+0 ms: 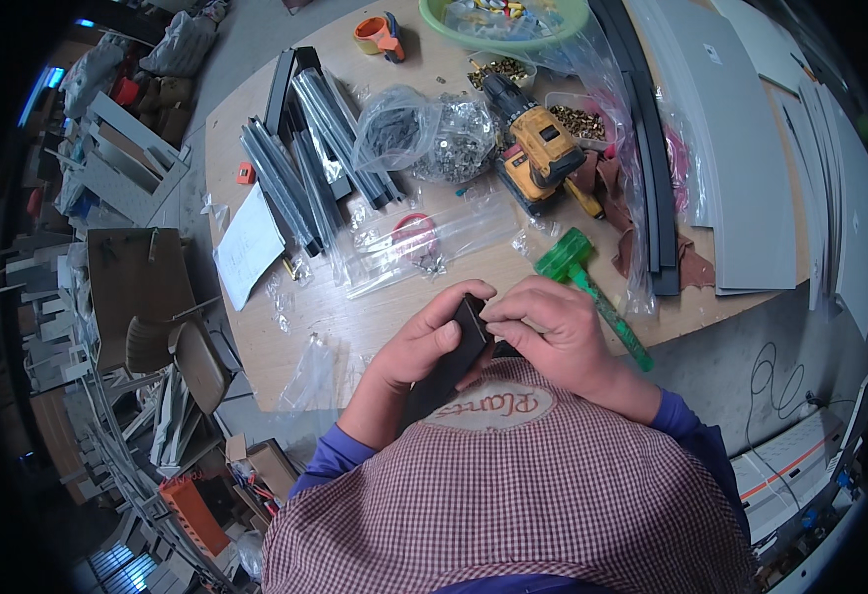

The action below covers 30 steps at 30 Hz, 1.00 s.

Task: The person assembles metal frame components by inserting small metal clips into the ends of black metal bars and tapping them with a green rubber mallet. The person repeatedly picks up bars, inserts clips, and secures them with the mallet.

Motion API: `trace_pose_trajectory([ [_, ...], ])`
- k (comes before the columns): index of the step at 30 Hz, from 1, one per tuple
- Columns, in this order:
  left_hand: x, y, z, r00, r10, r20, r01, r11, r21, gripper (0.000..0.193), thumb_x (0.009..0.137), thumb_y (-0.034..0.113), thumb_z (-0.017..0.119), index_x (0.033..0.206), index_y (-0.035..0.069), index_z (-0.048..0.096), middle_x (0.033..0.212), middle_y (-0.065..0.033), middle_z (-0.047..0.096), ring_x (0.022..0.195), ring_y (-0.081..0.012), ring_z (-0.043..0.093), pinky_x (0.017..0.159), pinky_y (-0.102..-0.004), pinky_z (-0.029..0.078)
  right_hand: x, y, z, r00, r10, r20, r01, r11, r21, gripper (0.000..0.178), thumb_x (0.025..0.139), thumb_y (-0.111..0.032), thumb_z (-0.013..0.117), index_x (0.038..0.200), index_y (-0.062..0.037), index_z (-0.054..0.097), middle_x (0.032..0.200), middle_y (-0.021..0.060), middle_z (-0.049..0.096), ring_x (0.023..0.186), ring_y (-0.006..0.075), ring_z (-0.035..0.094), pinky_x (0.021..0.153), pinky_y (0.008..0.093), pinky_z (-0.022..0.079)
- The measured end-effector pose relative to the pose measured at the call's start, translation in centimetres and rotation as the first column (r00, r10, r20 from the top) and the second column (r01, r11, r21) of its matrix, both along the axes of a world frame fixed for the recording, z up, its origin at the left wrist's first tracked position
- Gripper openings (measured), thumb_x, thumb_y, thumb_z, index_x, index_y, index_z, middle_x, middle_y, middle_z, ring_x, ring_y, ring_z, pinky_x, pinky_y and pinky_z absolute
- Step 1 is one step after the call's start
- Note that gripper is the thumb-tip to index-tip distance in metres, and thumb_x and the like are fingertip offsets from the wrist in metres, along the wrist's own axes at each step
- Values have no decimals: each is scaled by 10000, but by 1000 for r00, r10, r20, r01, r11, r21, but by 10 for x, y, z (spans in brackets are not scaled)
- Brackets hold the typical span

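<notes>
Where the worktop (pixel 340 319) curves along its left edge: a white paper sheet (pixel 250 243) lies flat, its handwriting too small to read.
Metallic profiles (pixel 284 186): several lie loose side by side, toward the far left corner, right of the sheet.
Clear bags: one of grey pieces (pixel 394 129) and one of small metal parts (pixel 457 144) sit side by side, toward the far edge.
Left hand (pixel 422 342): closed around the dark bar, thumb on one face and fingers wrapped beyond it.
Dark bar (pixel 444 374): held tilted at the near edge, its upper end raised and its lower part before the checked apron (pixel 513 475). Work at the upper end appears to be under way; how much is complete, and how much remains, cannot be told.
Right hand (pixel 565 329): thumb and forefinger pinched together at the bar's upper end; whether a small part lies between them is hidden.
Cordless drill (pixel 543 144): rests unheld, beyond the right hand toward the far edge.
Green mallet (pixel 596 297): lies unheld, handle angled toward the near edge.
Dark strips (pixel 660 218): lie lengthwise between the mallet and the grey panels (pixel 741 168), which are laid along the right edge.
</notes>
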<state>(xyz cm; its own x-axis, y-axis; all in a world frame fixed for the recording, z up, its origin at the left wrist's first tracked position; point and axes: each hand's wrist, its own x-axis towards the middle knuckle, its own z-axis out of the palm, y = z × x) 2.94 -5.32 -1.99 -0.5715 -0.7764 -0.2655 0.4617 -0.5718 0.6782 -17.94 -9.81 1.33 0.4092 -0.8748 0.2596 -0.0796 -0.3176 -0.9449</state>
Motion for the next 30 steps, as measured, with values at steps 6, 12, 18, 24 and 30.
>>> trace_pose_trajectory([
  [6, -2, -1, 2, 999, 18, -27, -17, 999, 37, 662, 914, 480, 655, 1398, 132, 368, 914, -133, 594, 681, -189, 596, 502, -275, 457, 1, 0, 0, 999, 13, -43, -16, 998, -55, 161, 789, -1, 723, 944, -34, 697, 835, 92, 657, 748, 251, 660, 660, 332, 527],
  [12, -1, -4, 5, 998, 58, -14, -57, 996, 74, 655, 899, 496, 667, 1370, 142, 380, 837, -130, 581, 620, -184, 568, 468, -271, 432, 0, 0, -3, 998, 56, -22, -57, 997, -49, 198, 828, 0, 695, 1025, -28, 698, 873, 95, 678, 789, 255, 676, 709, 328, 543],
  [18, 0, -8, -1, 998, 64, -29, -60, 991, 121, 670, 892, 511, 670, 1375, 149, 380, 793, -134, 582, 550, -180, 542, 420, -281, 415, 7, 6, -13, 997, 6, 77, -19, 985, 171, 222, 844, 2, 691, 1064, -18, 679, 888, 102, 690, 815, 249, 688, 720, 317, 541],
  [24, -2, -7, -8, 994, 87, -59, -79, 988, 129, 652, 916, 483, 651, 1396, 145, 369, 780, -132, 581, 521, -180, 535, 425, -276, 420, 7, 8, -22, 1000, -1, -20, 3, 998, 67, 214, 860, -2, 681, 1073, -19, 674, 953, 113, 702, 889, 219, 693, 761, 307, 536],
  [30, 6, -12, -11, 990, 125, 70, -130, 990, 57, 651, 933, 482, 625, 1416, 143, 350, 809, -125, 581, 524, -173, 542, 432, -279, 427, -14, 1, -82, 999, -17, 43, -4, 895, 445, 433, 899, -12, 611, 1325, -19, 529, 1097, 113, 705, 989, 196, 674, 863, 302, 519],
])
